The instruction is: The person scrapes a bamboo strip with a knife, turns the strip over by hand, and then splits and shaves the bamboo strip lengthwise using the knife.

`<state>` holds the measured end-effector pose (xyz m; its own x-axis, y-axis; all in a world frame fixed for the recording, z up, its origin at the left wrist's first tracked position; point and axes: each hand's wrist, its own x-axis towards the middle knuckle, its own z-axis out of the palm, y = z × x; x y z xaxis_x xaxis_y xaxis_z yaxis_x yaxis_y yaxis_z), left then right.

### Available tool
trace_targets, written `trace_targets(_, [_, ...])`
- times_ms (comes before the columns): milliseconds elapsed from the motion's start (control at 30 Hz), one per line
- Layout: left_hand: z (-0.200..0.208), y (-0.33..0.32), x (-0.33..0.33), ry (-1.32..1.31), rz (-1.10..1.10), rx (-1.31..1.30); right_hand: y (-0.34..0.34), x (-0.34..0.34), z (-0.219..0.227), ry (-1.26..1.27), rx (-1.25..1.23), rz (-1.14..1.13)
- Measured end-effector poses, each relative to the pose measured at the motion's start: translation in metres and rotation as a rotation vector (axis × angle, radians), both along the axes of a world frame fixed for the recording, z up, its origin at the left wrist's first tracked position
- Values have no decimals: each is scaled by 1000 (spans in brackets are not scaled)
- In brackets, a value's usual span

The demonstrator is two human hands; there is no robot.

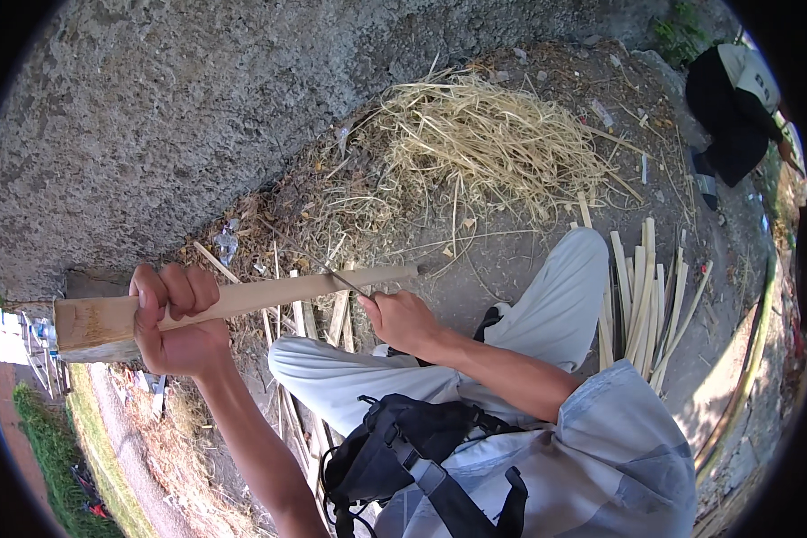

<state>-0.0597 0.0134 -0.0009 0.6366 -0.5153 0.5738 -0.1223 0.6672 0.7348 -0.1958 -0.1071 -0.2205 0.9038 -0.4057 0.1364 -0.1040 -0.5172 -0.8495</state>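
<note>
A long, pale bamboo slat [287, 290] runs from the left across the front of my lap, its broad end to the left and its narrow end over the ground. Near the broad end, the fingers of my left hand [177, 318] are wrapped round it. My right hand [403, 321] is closed on a knife [318, 263], whose handle is hidden in the fist. Its thin, dark blade crosses the slat at a slant, touching or just over it. I cannot tell whether it is cutting in.
A heap of thin shavings [493, 143] lies ahead by a rough grey wall [197, 108]. Cut strips [641, 296] are bundled right of my bent knee, and more strips [305, 314] lie under the slat. Another person [735, 108] is at the far right.
</note>
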Motion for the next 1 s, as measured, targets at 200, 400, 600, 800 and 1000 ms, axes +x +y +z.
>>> trace_targets(200, [1, -5, 21, -34, 96, 6, -1, 21, -58, 144, -46, -53])
trace_targets(400, [1, -5, 4, -10, 112, 7, 15, 14, -11, -74, 2, -15])
trace_targets(600, [-5, -9, 4, -27, 156, 19, -11, 14, -70, 344, -27, 45])
trace_targets(800, [7, -25, -6, -46, 73, 4, 4, 6, -32, -25, -23, -47])
trace_targets(1000, [-3, -14, 5, -8, 137, 0, -31, 11, -104, 358, -34, -44])
